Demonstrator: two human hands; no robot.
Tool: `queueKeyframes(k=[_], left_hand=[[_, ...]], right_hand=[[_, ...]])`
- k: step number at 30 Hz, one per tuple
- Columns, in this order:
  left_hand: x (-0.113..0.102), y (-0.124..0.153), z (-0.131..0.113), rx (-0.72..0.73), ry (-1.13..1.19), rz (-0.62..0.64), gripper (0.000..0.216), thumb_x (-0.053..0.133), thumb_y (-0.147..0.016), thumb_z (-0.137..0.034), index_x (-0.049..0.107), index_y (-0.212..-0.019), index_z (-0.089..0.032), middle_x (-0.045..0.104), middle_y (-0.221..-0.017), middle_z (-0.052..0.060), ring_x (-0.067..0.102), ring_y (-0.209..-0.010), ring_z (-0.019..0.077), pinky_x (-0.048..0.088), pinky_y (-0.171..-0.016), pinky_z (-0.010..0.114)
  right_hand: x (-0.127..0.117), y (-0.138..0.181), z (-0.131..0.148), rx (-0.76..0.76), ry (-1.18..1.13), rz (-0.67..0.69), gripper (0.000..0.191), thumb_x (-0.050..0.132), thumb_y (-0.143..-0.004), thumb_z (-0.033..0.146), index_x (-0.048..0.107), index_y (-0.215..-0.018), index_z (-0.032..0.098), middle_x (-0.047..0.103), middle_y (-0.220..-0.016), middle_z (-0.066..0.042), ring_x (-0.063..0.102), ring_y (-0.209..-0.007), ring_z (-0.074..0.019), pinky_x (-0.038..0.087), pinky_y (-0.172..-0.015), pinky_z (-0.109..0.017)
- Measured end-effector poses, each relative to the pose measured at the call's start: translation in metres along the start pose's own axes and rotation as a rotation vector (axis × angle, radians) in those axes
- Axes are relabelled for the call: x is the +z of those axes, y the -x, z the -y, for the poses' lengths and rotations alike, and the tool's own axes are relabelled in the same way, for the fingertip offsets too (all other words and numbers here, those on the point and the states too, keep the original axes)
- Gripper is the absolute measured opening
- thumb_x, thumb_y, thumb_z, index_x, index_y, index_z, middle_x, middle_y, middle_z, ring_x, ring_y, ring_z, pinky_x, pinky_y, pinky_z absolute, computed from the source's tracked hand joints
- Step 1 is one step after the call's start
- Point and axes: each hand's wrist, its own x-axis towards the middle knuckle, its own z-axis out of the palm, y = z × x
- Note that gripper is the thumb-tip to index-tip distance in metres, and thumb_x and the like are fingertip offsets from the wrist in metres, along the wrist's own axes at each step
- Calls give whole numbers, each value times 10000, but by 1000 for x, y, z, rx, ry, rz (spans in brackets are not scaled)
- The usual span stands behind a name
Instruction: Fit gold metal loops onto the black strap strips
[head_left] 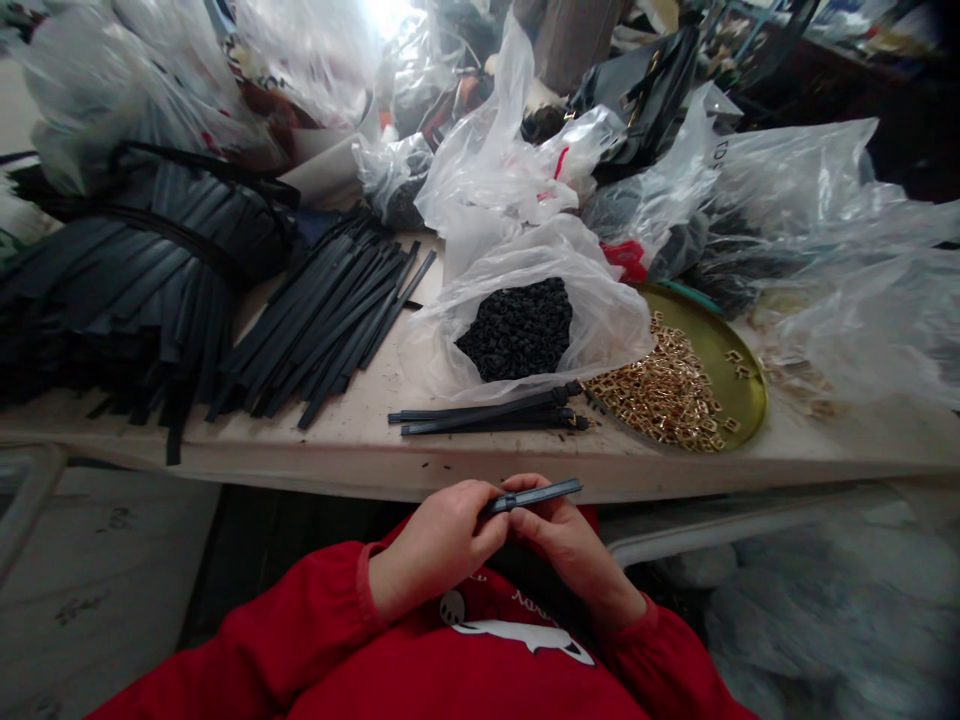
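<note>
Between my two hands, just in front of the table edge, is a dark strap with a small band around it. My left hand pinches its left end, fingers closed. My right hand grips it from below and behind, its thumb near the band. Beyond my hands, a few finished-looking black straps lie side by side on the table, some with gold metal at their right ends. Behind them an open plastic bag holds many small black loops.
A round gold tray carries a heap of gold buckles. To the left lie loose black strips and a large tied bundle of strips. Clear plastic bags crowd the back of the table.
</note>
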Motion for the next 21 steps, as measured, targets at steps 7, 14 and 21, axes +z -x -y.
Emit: queueKeyframes(k=[7,14,21], left_hand=[[-4,4,6,-183,582,262,248,399,-831,-380,438,-696,-176,468,-589,-41,417,-503,85,305,-461,198],[-6,8,-1,-221,869,368,243,465,-797,-409,412,-720,-185,438,-527,-71,348,-417,54,254,-417,179],[-1,7,-8,-12,159,1,161,441,-816,-263,484,-686,-178,514,-638,-22,447,-569,102,284,-508,216]], right_hand=[[6,6,2,-74,109,5,271,698,-667,305,578,-899,234,602,-825,11,557,-753,-137,439,-688,-249],[8,9,1,-164,135,-31,223,723,-625,307,599,-794,231,571,-706,30,522,-639,-120,420,-616,-235],[11,5,-4,-207,156,-99,196,700,-656,324,582,-771,218,520,-611,54,437,-529,-81,357,-524,-208]])
